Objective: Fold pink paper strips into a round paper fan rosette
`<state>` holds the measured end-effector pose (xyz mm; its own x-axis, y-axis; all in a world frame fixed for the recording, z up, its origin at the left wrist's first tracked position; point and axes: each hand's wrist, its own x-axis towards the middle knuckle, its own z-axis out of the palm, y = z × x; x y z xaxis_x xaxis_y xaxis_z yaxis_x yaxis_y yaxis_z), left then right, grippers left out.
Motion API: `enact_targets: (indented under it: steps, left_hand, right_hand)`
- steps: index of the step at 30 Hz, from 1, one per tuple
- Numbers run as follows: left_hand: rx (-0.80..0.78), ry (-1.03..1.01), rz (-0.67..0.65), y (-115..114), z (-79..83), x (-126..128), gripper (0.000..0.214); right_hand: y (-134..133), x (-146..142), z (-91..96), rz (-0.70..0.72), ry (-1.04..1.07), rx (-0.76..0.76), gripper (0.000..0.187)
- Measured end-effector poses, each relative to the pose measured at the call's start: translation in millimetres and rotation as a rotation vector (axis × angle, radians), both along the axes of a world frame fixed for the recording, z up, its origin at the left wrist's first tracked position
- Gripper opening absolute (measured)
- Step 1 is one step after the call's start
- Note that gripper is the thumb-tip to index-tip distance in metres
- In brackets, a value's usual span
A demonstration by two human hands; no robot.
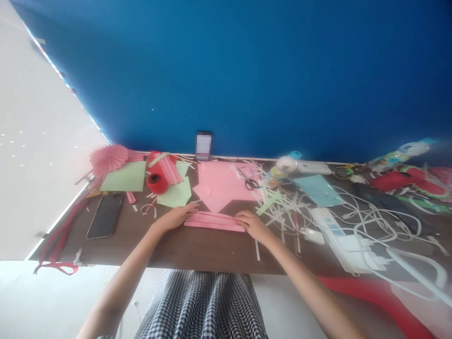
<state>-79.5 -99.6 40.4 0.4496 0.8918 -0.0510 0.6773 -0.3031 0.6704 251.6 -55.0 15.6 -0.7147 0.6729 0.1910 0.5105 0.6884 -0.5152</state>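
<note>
As left hand (179, 216) holds pink strip (214, 221), right hand (253, 225) too, grips apparently narrow

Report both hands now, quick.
Left hand: on the left end of the folded pink strip; pinching or just pressing, cannot tell.
Right hand: on the strip's right end; grip likewise unclear.
</note>
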Motion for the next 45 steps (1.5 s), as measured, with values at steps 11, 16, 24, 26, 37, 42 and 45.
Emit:
enact_targets:
  steps: [11, 16, 24, 26, 37, 42, 45]
  left_hand:
    - [0.097, 0.044, -0.013, 0.0, -9.0, 4.7, 0.034]
    - [0.113, 0.07, -0.018, 0.2, -6.8, 5.4, 0.033]
    - [0.219, 0.169, -0.073, -0.9, -1.3, 8.1, 0.034]
    - [0.233, 0.182, -0.075, -2.6, -2.2, 6.1, 0.036]
    - [0.179, -0.022, -0.003, -2.8, 4.5, 21.0, 0.025]
    - [0.201, 0.001, 0.018, -5.5, 7.4, 22.8, 0.024]
    - [0.192, 0.018, -0.008, -7.1, 15.0, 29.9, 0.023]
  right_hand:
    - [-10.4, -0.2, -11.4, -0.15, 0.145, 0.003, 0.021]
    - [-9.8, 0.2, -11.9, -0.166, 0.116, 0.01, 0.02]
    - [-13.2, -3.2, -11.1, -0.145, 0.054, 0.148, 0.024]
    - [-14.1, -2.6, -8.5, -0.116, 0.026, 0.218, 0.025]
    - [-23.6, -7.3, 17.8, -0.148, 0.049, 0.183, 0.023]
    - [-29.3, -11.4, 22.0, -0.191, 0.189, 0.122, 0.021]
    - [-29.7, -15.1, 26.7, -0.214, 0.228, 0.091, 0.019]
